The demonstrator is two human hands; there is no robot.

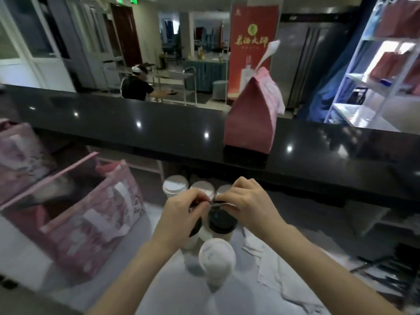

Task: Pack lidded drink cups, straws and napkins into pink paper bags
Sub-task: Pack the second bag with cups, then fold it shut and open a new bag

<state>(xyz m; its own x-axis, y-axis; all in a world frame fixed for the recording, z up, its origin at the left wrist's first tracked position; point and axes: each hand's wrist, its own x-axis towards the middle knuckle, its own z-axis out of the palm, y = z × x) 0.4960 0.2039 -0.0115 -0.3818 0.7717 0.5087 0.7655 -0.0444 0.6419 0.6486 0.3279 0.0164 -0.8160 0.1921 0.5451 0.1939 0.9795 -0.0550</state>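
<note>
Left hand (181, 210) and right hand (250, 203): each grip is clamped on the same thin strip (218, 202), which is too blurred to ID. It sits just above the black-lid cup (222, 220). White-lid cup (217, 255) at 6 o'clock. Open bags (91, 219) at 9. Closed bag (252, 119) on the bench (136, 123) at 1.

**Cups.** Six lidded cups stand on the lower tabletop (177, 296).
- Two have black lids: the landmark black-lidded cup (222, 221) and a second black-lidded cup (197, 228) just left of it, half hidden.
- Four have white lids: three rear cups (175, 184) in a row behind the landmark and one front cup (217, 255) before it.

**Pink bags.** Three: two open bags (91, 214) to its left, and one closed bag (248, 123) beyond it on the upper tabletop (136, 119).

**Hands.** Two: the left hand (181, 214) and right hand (250, 205) pinch one thin strip (216, 202) above it.

**Napkins** (275, 269). To its right; number unclear.
</note>
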